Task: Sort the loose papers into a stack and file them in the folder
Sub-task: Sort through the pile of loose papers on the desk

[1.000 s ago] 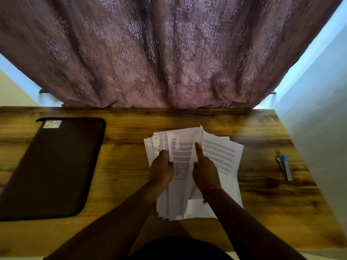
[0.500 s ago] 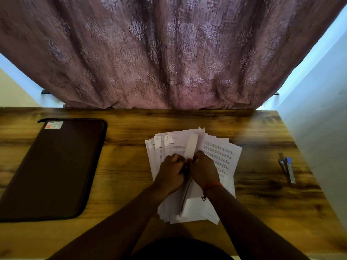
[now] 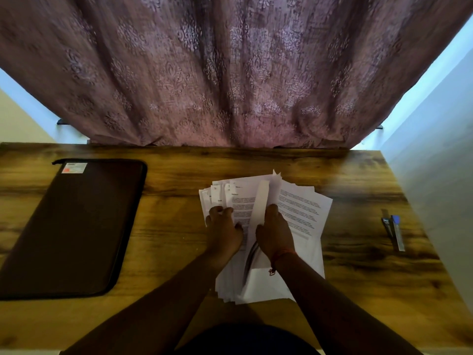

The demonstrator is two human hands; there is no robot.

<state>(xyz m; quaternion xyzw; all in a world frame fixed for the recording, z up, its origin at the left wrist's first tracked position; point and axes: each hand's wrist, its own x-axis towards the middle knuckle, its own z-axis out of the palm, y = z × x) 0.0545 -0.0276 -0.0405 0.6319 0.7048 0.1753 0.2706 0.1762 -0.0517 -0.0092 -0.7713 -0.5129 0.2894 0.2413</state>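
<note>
A loose pile of white printed papers [image 3: 302,211] lies fanned out in the middle of the wooden table [image 3: 174,226]. My left hand [image 3: 224,230] rests on the left part of the pile with its fingers bent over the sheets. My right hand [image 3: 275,233] grips several sheets near the pile's middle and holds them lifted on edge, so a narrow white strip stands up between my hands. A dark brown zipped folder [image 3: 71,226] with a small label at its top lies shut on the left side of the table, apart from the papers.
A stapler with a blue part [image 3: 393,231] lies near the table's right edge. A patterned mauve curtain [image 3: 230,73] hangs behind the far edge. A pale wall [image 3: 440,188] runs close along the right side.
My hands came together over the pile's middle, then moved slightly apart. The right hand went from pointing on a sheet to gripping lifted sheets, which now stand on edge.
</note>
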